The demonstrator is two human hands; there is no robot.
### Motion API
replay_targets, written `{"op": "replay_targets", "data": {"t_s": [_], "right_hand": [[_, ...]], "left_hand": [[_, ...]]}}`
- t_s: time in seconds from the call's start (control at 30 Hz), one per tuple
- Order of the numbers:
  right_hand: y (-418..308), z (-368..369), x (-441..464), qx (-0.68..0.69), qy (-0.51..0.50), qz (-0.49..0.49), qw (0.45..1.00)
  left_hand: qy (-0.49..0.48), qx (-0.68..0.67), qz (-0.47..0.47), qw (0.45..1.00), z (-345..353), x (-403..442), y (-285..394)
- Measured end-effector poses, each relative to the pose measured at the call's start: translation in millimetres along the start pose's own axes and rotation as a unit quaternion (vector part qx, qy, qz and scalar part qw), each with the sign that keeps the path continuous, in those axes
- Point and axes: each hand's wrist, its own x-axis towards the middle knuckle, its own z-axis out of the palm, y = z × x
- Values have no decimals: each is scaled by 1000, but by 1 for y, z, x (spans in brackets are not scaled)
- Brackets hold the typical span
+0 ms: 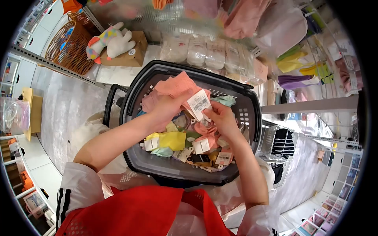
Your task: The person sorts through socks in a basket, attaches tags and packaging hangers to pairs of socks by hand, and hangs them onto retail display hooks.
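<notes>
My left hand point(170, 109) is closed around a folded pink cloth item point(175, 85), held above a dark grey shopping basket point(241, 173). A white barcode tag point(199, 103) hangs from the cloth, facing up. Its lower right corner is pinched between the thumb and fingers of my right hand point(222, 119). Inside the basket, below my hands, lie a yellow cloth item point(173, 141), a mint green piece point(224, 100) and several other tagged goods. Another white tag point(201, 146) rests among them near a coral piece point(207, 129). My hands hide part of the pile.
Behind the basket, clear-wrapped white packs point(197, 50) line a shelf. A plush toy point(114, 43) lies on a cardboard box point(138, 49), beside a wicker basket point(73, 43). A metal shelf bar point(315, 105) juts in at right, near a wire basket point(271, 145) holding striped fabric.
</notes>
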Motion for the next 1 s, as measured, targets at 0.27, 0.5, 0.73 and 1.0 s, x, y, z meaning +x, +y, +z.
{"op": "replay_targets", "data": {"t_s": [0.27,0.5,0.73,1.0], "right_hand": [[-13,-10,2,-69,-56,-17,996],[-17,-13,-1,-133,-73,-54,987],[-23,-8,-4,-128,-35,-90,987],[3,8,5,-14,49,-143,988]], "left_hand": [[4,-17,41,999,3,-4,9],[30,-12,23,999,2,-2,1],[70,50,72,994,-2,3,-1],[43,-66,29,996,-4,11,18]]}}
